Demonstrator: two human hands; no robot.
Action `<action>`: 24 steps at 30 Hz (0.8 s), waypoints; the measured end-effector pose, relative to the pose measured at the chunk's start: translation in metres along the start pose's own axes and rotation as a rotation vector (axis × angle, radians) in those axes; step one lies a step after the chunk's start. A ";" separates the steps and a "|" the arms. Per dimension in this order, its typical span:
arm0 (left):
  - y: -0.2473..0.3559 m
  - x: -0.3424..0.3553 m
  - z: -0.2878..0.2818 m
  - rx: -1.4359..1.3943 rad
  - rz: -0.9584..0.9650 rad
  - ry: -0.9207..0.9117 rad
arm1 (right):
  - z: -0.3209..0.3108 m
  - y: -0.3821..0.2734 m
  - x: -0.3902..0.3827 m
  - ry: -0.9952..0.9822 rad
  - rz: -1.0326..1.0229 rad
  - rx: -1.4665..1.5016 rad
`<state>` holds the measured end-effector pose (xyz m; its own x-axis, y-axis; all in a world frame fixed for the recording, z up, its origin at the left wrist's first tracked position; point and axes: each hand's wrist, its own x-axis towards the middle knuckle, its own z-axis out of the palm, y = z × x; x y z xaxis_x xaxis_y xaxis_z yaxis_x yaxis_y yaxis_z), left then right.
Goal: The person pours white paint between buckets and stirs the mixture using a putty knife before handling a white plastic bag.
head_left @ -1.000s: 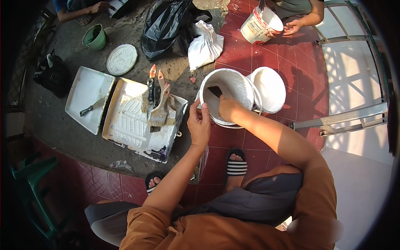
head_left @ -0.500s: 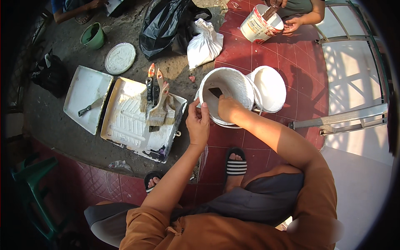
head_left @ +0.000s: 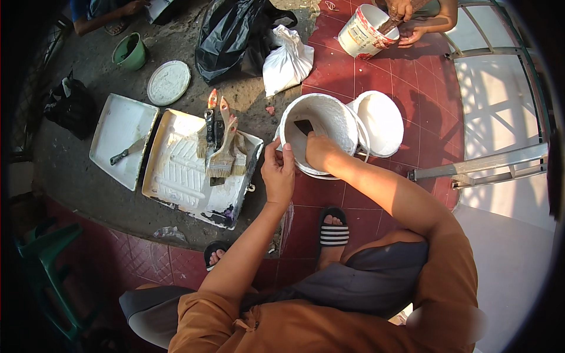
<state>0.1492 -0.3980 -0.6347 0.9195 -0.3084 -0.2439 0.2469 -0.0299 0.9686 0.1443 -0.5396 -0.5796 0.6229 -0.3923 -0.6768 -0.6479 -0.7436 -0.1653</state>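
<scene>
In front of me stands a white bucket (head_left: 336, 115), its mouth tipped up toward me and its inner wall coated with white residue. My left hand (head_left: 278, 179) grips the left side of its rim. My right hand (head_left: 321, 154) reaches inside, closed around a scraper whose dark flat blade (head_left: 303, 126) points at the inner left wall. The scraper's handle is hidden in my fist. Right behind the bucket, a second white bucket (head_left: 379, 123) shows a white surface.
To the left lie a paint tray (head_left: 168, 182) with several brushes (head_left: 222, 159) on it and a white tray (head_left: 120, 120) holding a scraper (head_left: 126, 153). Farther off are a round lid (head_left: 169, 82), a black bag (head_left: 232, 44) and a white bag (head_left: 288, 62). Another person handles a bucket (head_left: 359, 35).
The scraper blade shifts slightly within the bucket as my right hand moves a little. My left hand keeps its place on the rim. The other person's hands move at their bucket.
</scene>
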 end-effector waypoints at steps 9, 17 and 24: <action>0.006 0.000 0.000 -0.056 -0.010 -0.022 | 0.002 0.008 0.010 0.067 -0.036 -0.073; 0.003 0.002 -0.001 -0.009 0.013 -0.018 | 0.005 0.012 0.011 0.121 0.005 0.145; 0.002 0.002 -0.001 0.005 0.024 -0.019 | 0.013 0.013 0.009 0.122 -0.056 0.035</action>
<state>0.1518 -0.3977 -0.6335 0.9190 -0.3274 -0.2198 0.2233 -0.0273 0.9744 0.1357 -0.5456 -0.5976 0.7060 -0.4148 -0.5740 -0.6240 -0.7477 -0.2272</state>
